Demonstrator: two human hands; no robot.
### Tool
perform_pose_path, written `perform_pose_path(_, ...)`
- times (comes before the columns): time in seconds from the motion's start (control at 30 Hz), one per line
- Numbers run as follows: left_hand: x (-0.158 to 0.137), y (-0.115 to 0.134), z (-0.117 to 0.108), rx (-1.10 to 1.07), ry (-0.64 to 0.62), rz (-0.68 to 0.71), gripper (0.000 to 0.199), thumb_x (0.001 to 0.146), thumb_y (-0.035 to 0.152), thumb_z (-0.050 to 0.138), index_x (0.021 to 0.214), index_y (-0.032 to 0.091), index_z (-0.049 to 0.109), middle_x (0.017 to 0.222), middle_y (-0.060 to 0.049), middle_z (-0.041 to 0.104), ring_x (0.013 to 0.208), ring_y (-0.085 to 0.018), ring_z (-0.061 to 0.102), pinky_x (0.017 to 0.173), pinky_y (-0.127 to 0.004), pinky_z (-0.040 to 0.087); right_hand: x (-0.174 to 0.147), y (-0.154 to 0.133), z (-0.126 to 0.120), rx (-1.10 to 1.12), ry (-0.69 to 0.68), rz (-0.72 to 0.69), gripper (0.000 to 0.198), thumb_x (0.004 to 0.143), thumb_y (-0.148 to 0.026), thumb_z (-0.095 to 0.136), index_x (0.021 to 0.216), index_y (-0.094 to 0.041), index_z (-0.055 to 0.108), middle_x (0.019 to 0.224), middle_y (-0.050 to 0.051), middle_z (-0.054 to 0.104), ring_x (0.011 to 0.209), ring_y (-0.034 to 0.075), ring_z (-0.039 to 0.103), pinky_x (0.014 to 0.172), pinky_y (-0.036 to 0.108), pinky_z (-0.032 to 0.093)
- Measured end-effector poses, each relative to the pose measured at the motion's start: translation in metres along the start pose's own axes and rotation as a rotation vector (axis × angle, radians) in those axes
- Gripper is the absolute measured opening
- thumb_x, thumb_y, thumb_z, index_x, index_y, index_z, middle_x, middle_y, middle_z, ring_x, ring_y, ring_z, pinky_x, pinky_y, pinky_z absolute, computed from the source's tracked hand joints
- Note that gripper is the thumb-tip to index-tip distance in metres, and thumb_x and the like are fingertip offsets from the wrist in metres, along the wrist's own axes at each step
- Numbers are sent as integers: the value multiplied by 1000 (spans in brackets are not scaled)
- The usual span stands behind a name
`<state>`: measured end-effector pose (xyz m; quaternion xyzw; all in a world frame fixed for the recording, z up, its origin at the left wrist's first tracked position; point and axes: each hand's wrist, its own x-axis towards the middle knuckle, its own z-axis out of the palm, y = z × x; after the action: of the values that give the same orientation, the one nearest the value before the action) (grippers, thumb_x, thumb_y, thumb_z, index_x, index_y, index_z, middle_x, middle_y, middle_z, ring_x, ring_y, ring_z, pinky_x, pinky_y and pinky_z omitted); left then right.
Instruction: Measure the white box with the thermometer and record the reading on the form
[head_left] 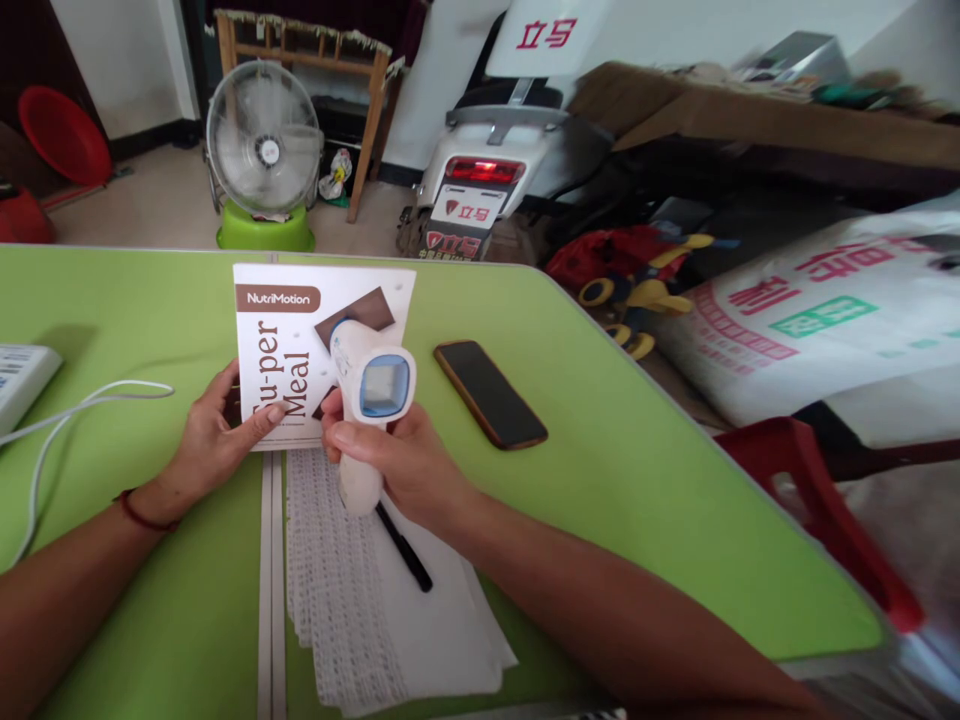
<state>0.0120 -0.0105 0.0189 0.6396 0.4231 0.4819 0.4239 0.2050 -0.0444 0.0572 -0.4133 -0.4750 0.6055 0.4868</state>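
Observation:
My left hand [225, 418] grips a white box [289, 345] at its lower left, thumb across the front. Its face reads "NutriMotion" and "Meal", with brown shapes printed on it. In my right hand [409, 455] is a white handheld infrared thermometer [360, 470] with a blue-framed screen facing me. Its head points at the front of the box and covers part of the print. Below both hands lie several printed paper sheets [390, 640], fanned out, with a black pen [405, 550] on top. To the right of my right hand rests a smartphone [491, 393], its screen dark.
The green table [645, 520] has a seam down its left part. A white device [26, 375] with a white cable [97, 400] sits at the left. Beyond stand a fan [262, 140] on a green stool and an electric scooter [480, 170]. A large white sack [817, 310] lies at the right.

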Motion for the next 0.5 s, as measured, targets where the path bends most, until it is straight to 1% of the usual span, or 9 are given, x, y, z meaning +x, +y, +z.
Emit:
perform_pose_path(0.3,1,0,0,-3,-2,2,51,80,50,77,116,19,60,116,-11,73,103,-28,71,92,-44,61,-1,-1,0,-22,-26,-17,19,68,-35,75,69,-22,61,63,-3,59,61,12,51,62,31,43)
perform_pose_path(0.5,1,-1,0,4,-2,12,50,80,51,76,115,19,60,115,-10,73,102,-28,72,91,-43,62,-1,0,0,-24,-18,2,18,67,-34,75,74,-22,63,65,-4,60,61,12,52,64,33,43)
